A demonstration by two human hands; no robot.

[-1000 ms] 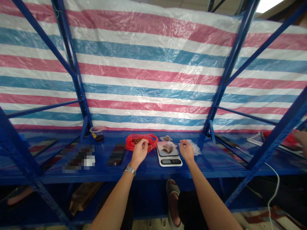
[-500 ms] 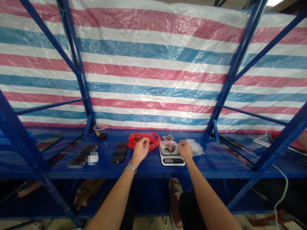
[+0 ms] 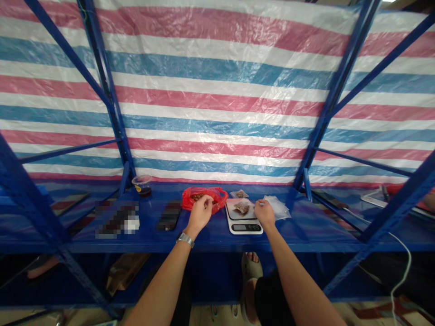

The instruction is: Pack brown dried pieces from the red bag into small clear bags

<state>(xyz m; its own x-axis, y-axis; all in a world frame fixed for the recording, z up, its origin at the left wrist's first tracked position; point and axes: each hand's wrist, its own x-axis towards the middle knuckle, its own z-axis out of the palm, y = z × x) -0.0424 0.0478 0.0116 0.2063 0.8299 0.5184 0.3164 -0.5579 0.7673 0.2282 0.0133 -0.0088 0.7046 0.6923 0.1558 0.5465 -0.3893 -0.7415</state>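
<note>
The left hand (image 3: 200, 215) reaches over the near side of the red plastic bag (image 3: 219, 197), its thumb and fingers drawn in narrowly; whether they pinch any of the small brown pieces (image 3: 197, 196) inside cannot be told. The right hand (image 3: 265, 214), also curled narrow, is just beside the right edge of the digital scale (image 3: 247, 232); its grip too is hidden.

What has changed is slight: half a second ago the right hand overlapped the scale's platform, and now it sits a little farther out, towards the clear bags (image 3: 280, 208) lying flat beside it. The left hand has stayed at the red bag. The clear packet of brown contents (image 3: 241, 208) remains on the platform, so I judge the weighing arrangement undisturbed; the display is too small to read.

The scale stands between the front and back edges of the blue shelf (image 3: 210, 237). Behind it, closer to the back edge, lies a second filled packet (image 3: 239, 194). To the red bag's left a dark phone (image 3: 169, 215) lies flat, nearer the front edge, while a lidded cup of dark liquid (image 3: 143, 192) stands by the back left corner. Beyond the back edge hangs a striped tarpaulin (image 3: 217, 108).
</note>
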